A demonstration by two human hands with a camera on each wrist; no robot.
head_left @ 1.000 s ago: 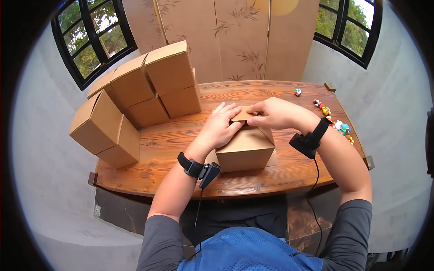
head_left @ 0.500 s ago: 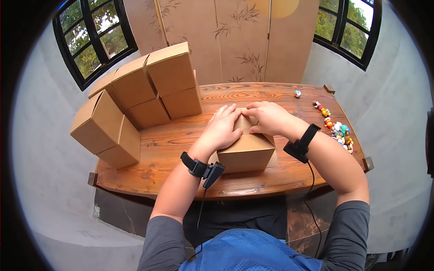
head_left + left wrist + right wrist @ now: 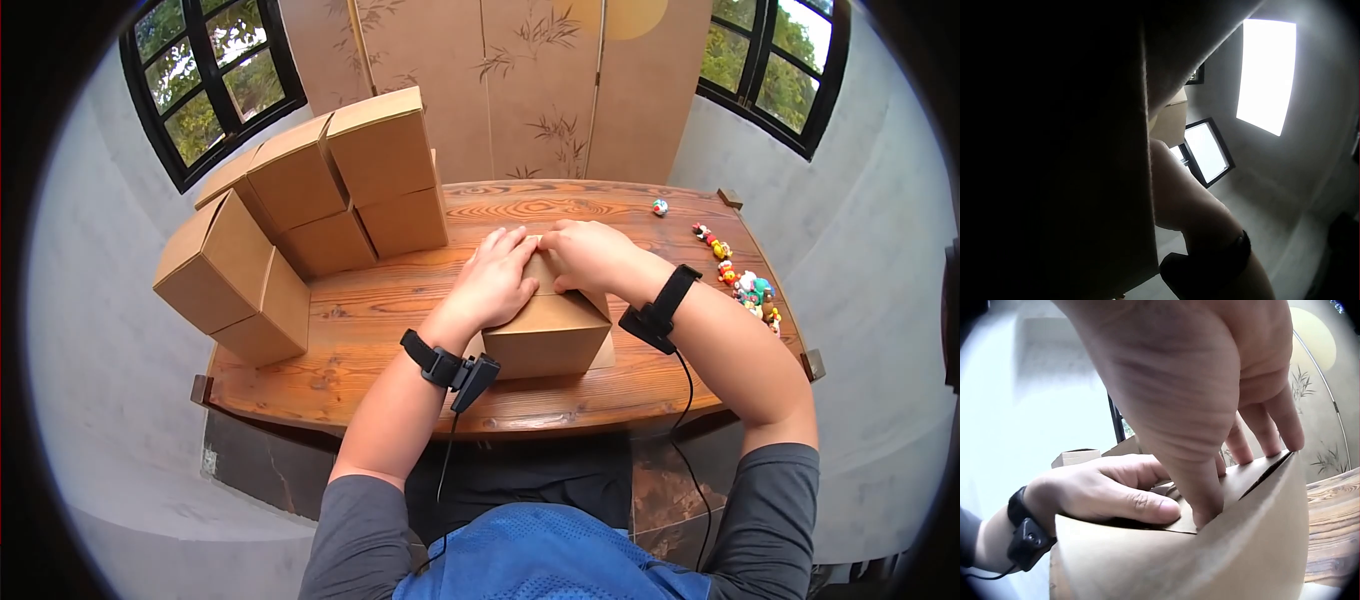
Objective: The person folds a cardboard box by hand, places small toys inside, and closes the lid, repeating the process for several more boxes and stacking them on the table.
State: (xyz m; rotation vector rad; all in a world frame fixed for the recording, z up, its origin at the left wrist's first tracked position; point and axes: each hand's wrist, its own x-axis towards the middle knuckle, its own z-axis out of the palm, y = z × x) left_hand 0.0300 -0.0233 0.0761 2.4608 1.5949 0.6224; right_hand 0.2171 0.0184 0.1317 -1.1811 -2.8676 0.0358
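Observation:
A brown cardboard box (image 3: 545, 352) stands on the wooden table in front of the person, its lid (image 3: 1241, 478) lying nearly flat over the top. My left hand (image 3: 497, 282) rests along the left side of the lid with its fingers stretched toward the far edge. Opposite it, my right hand (image 3: 595, 255) presses on the lid, fingertips at the far edge and thumb down near the seam. A narrow dark gap shows along the lid's side in the right wrist view. The box's dark wall fills much of the left wrist view.
Stacked closed cardboard boxes (image 3: 385, 160) fill the table's back left, with another two-box stack (image 3: 235, 270) nearer. Small colourful figurines (image 3: 750, 288) line the right edge, and a small round toy (image 3: 660, 208) lies behind. A folding screen (image 3: 540, 90) stands beyond the table (image 3: 380, 385).
The lid flap, raised and pinched by the right hand a second ago, is now down on the box. Both hands have settled onto the top, and the right hand no longer pinches the flap.

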